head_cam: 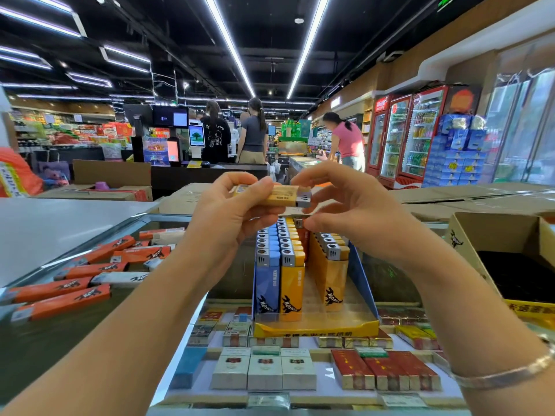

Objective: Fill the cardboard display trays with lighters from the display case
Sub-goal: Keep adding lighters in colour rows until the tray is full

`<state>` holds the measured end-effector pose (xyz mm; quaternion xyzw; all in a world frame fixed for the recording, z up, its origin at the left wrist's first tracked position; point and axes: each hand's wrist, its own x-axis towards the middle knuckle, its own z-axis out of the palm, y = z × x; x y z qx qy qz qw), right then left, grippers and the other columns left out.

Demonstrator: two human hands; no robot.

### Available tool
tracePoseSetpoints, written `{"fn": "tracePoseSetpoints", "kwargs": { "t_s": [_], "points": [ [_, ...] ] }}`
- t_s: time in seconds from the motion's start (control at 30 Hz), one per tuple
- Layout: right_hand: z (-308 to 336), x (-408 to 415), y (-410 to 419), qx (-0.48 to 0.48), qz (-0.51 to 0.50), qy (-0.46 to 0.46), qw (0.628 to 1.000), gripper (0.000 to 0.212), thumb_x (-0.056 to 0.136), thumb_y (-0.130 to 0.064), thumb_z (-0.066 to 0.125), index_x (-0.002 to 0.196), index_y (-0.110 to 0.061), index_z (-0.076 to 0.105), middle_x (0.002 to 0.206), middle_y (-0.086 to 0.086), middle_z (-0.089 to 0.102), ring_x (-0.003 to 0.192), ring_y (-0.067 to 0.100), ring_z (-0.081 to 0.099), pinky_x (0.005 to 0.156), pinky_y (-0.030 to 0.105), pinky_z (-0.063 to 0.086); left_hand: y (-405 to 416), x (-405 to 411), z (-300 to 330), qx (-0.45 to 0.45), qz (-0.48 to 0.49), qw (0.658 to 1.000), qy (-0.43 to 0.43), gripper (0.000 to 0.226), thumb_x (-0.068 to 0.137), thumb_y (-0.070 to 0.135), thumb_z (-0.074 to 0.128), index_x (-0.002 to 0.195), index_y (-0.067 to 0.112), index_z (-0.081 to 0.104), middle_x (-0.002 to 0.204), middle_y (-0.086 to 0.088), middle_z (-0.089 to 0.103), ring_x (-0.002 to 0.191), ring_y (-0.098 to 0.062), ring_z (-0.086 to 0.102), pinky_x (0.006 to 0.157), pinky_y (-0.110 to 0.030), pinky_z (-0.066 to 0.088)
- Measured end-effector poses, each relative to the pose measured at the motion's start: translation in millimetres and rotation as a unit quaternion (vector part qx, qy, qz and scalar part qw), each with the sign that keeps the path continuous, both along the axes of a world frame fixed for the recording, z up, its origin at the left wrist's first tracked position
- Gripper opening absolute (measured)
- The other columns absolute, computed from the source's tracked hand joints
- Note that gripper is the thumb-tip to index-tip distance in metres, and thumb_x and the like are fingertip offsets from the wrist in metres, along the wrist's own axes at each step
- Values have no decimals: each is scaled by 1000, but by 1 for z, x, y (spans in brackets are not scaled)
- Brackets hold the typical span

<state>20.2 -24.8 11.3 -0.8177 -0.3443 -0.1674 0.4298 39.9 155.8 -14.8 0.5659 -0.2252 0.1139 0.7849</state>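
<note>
Left hand (pixel 228 205) gripping yellow lighters (pixel 282 196), right hand (pixel 345 205) pinching their metal heads.

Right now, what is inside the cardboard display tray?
The cardboard display tray holds upright rows of blue lighters and yellow lighters, with an empty gap between rows. The hands cover its rear end.

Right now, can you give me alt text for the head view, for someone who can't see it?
The left hand grips yellow lighters held level, the right hand pinching their metal end, above a cardboard display tray of upright blue and yellow lighters on a glass counter. Orange lighters lie loose at left.
</note>
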Motion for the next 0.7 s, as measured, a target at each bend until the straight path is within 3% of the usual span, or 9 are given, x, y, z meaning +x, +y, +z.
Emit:
{"fn": "tracePoseSetpoints", "kwargs": {
  "t_s": [0.13,0.27,0.37,0.5,0.6,0.7],
  "points": [
    [-1,-1,7,61,-7,-10,998,28,77,2,69,92,-22,67,92,6,69,82,22,68,81,45,55,-2,-2,0,10,-13,1000,5,40,65,34,68,95,12,53,83,-8,73,72,-17,71,51,-17,53],
    [1,-3,5,143,16,-3,990,18,82,1,64,92,-14,67,89,10,70,78,19,70,69,28,59,-4,-4,1,58,11,998,-12,43,70,45,61,99,14,54,93,-7,73,85,-20,71,64,-23,55],
    [3,-2,-2,198,20,8,980,12,83,-5,61,89,-15,67,82,5,70,72,18,69,62,24,57,-4,-3,2,114,16,993,-5,47,78,50,49,109,15,52,99,-5,72,93,-16,69,74,-23,54],
    [8,0,-16,217,50,58,973,12,76,-10,65,87,-12,70,73,3,68,61,17,61,54,22,53,2,-3,5,213,11,977,1,52,72,59,58,114,32,47,116,5,65,109,-8,58,96,-30,32],
    [9,0,-23,160,48,58,984,18,71,-14,69,88,-14,70,68,5,67,54,16,60,48,21,51,6,-4,4,346,-20,938,-23,60,61,62,64,115,51,43,128,24,49,119,0,46,98,-28,34],
    [11,-1,-28,110,54,69,990,22,65,-16,71,86,-13,69,66,8,66,50,15,58,46,21,49,7,-6,-1,492,-45,869,-32,64,56,66,71,111,68,39,132,34,37,121,4,40,102,-31,36]
  ]
}}
